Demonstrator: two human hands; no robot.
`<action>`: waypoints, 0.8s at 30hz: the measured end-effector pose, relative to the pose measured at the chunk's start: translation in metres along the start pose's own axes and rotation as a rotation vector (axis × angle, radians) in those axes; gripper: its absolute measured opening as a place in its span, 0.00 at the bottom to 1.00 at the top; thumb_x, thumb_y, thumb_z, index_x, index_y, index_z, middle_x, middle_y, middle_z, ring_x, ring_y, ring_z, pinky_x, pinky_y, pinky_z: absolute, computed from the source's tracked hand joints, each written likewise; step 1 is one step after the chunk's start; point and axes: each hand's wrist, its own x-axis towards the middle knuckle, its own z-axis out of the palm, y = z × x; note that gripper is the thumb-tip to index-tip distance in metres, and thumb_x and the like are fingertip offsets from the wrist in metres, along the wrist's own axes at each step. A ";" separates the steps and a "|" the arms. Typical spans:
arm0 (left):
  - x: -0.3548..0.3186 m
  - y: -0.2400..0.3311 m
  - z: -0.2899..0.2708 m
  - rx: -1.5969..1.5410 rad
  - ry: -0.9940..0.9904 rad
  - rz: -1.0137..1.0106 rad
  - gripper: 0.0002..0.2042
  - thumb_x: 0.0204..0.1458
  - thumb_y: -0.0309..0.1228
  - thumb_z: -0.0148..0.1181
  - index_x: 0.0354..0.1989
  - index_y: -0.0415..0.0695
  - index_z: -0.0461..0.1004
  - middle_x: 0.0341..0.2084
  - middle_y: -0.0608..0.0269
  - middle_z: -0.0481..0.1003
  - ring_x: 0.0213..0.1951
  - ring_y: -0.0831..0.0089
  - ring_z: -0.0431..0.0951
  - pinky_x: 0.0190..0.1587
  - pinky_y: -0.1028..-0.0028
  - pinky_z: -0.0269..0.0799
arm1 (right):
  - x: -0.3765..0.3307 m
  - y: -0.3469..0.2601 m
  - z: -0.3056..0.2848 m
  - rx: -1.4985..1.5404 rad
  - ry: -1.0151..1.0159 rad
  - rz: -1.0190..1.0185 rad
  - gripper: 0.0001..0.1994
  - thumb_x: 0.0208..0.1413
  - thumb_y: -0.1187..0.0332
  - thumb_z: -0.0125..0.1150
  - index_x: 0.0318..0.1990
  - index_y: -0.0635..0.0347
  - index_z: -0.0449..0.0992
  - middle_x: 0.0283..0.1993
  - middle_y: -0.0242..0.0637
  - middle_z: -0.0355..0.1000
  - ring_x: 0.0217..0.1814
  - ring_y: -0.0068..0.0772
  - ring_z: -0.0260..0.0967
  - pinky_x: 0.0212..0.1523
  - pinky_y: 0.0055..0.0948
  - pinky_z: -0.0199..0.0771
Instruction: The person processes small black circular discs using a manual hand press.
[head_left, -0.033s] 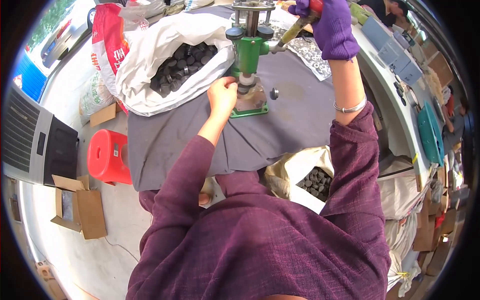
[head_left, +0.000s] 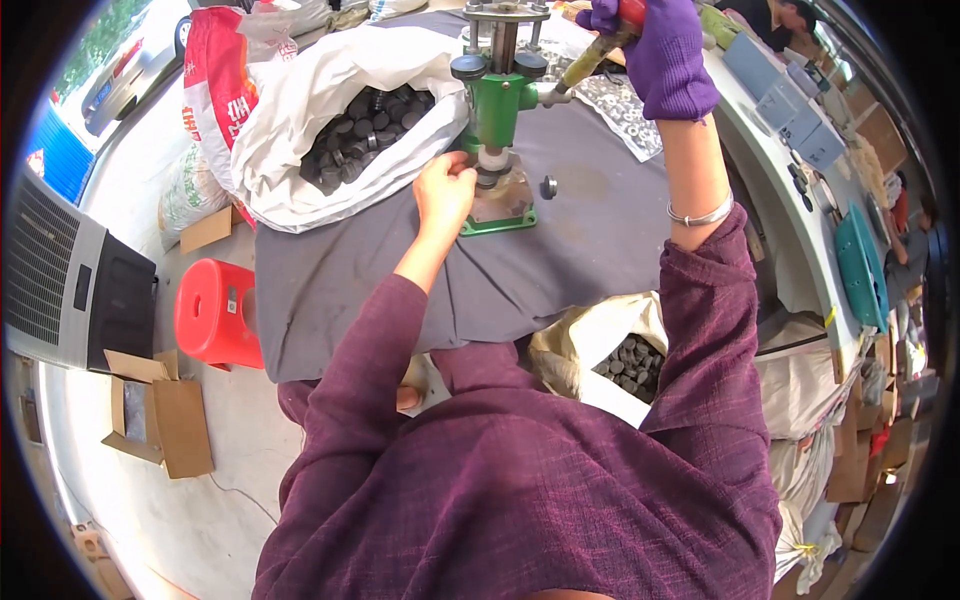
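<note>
Black round piece [head_left: 487, 180] sits in the green press [head_left: 494, 110], beneath its ram [head_left: 492, 158]; almost nothing differs from an instant earlier, so the work stands unchanged. The left hand [head_left: 444, 195] has its grip beside it (whether clamped, I cannot tell); the gloved right hand [head_left: 672, 65] is wrapped around the lever [head_left: 592, 60]. A loose disc [head_left: 549, 186] lies right, a white sack [head_left: 272, 150] crowding the left side

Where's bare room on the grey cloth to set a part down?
Right of the press: bare cloth between loose disc, bag of parts and right sleeve. Front-left: creased bare cloth between white sack and left sleeve. Crowded: at the press base, where the left hand is close to the sack.
</note>
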 end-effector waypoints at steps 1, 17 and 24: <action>-0.002 -0.006 -0.002 0.219 0.070 0.247 0.20 0.42 0.26 0.64 0.46 0.35 0.74 0.32 0.56 0.77 0.31 0.71 0.77 0.35 0.72 0.76 | 0.000 0.001 0.001 0.006 -0.012 0.003 0.19 0.63 0.59 0.42 0.40 0.70 0.72 0.16 0.34 0.65 0.15 0.26 0.62 0.22 0.27 0.69; -0.005 -0.004 0.012 0.352 0.015 0.274 0.35 0.37 0.32 0.67 0.59 0.42 0.61 0.39 0.58 0.78 0.45 0.58 0.73 0.49 0.63 0.69 | -0.107 0.025 -0.014 -0.448 -0.063 -0.464 0.16 0.62 0.71 0.38 0.41 0.69 0.75 0.20 0.32 0.66 0.23 0.19 0.66 0.33 0.22 0.73; 0.000 0.010 0.002 0.173 -0.065 0.304 0.38 0.37 0.31 0.67 0.60 0.38 0.60 0.47 0.50 0.74 0.43 0.62 0.77 0.47 0.69 0.72 | -0.176 0.078 -0.034 -0.338 -0.051 -0.386 0.10 0.54 0.79 0.46 0.38 0.69 0.75 0.20 0.31 0.68 0.25 0.23 0.66 0.64 0.42 0.58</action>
